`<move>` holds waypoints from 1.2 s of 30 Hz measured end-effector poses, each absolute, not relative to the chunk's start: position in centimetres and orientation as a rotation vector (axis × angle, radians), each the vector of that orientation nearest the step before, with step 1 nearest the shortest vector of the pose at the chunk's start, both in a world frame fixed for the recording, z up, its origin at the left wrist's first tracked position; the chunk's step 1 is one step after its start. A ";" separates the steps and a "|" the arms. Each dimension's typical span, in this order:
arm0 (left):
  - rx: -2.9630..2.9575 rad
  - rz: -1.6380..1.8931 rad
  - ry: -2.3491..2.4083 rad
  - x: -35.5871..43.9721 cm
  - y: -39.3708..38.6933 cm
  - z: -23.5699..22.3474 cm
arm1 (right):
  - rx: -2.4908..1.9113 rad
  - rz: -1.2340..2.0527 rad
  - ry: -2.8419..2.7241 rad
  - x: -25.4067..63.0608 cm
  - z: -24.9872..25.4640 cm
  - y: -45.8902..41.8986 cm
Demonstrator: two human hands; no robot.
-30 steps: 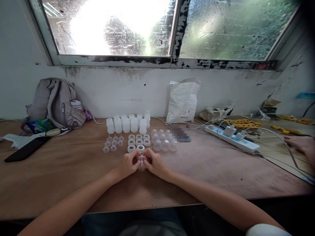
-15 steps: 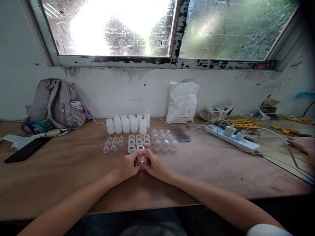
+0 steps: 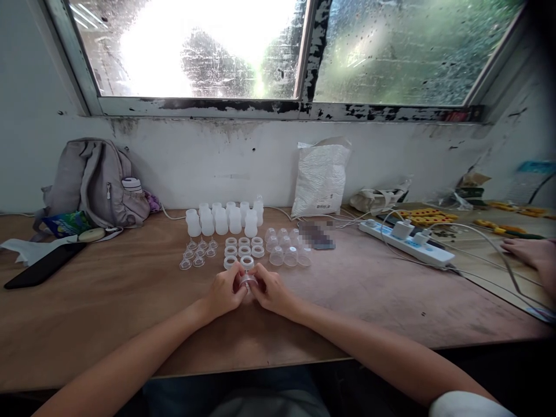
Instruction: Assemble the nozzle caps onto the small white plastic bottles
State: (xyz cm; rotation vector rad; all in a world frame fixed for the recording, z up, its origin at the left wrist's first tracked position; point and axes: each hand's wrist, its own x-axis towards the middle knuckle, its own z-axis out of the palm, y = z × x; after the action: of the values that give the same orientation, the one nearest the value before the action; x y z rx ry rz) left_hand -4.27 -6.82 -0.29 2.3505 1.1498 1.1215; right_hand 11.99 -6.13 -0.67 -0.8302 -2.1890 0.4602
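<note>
My left hand (image 3: 227, 287) and my right hand (image 3: 270, 287) meet just above the table near its front edge. Both are closed, pinching between fingertips and thumbs a small clear bottle nipple (image 3: 248, 279). Fingers cover much of it, and I cannot tell whether a collar ring is around it. Right behind my fingers lie several white bottle collar rings (image 3: 244, 251) in rows. To their left stand several clear bottle nipples (image 3: 200, 253), tips up. Several clear domed caps (image 3: 290, 255) are grouped on the right. Behind the rings, white translucent baby bottles (image 3: 221, 220) stand upright.
A blurred-out phone-like item (image 3: 324, 237) lies behind the caps. Further right are a power strip (image 3: 408, 243) with plugs and cables, and another person's hand (image 3: 527, 255). A white plastic bag (image 3: 322, 179) leans on the wall. On the left are a backpack (image 3: 95, 182) and a black flat object (image 3: 46, 265).
The camera view has shifted slightly. My fingers have moved a little around the clear nipple, which sits slightly differently between them; both hands still grip it.
</note>
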 end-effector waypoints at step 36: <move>3.279 0.643 1.010 -6.8 -5.1 0.5 | -1.422 -0.166 -2.116 12.5 6.2 5.9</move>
State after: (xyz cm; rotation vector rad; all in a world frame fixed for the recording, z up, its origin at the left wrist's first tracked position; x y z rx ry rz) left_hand -6.80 -5.06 0.54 3.2793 1.0100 0.6431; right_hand 12.51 5.94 6.24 -1.4219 -2.1165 -0.1657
